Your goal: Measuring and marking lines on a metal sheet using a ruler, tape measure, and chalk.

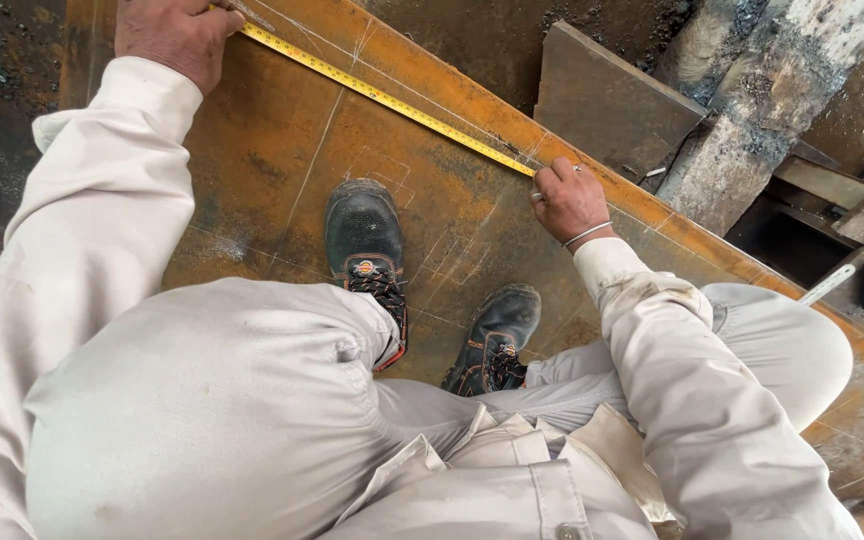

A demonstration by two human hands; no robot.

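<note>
1. Nearest the camera are the person's pale cream work clothes, knees bent in a crouch, with two black scuffed safety boots planted on the plate.
2. A yellow steel measuring tape runs taut from 11 o'clock toward 2 o'clock, lying along the far edge of the broad rusty steel plate.
3. The left hand is closed down on the tape's upper end at 11 o'clock; the right hand pinches the other end against the plate at 2 o'clock. The hands are well apart.
4. The tape looks light, thin and springy, likely to kink or snap back if released; its ends seem the sound places to hold. Its edges may be sharp.
5. The plate looks heavy, stiff and rough, with chalk lines scratched across it.
6. Beyond the far edge the plate drops away to dark steel offcuts and beams at 1 to 3 o'clock; open room lies on the plate toward 9 o'clock.
</note>
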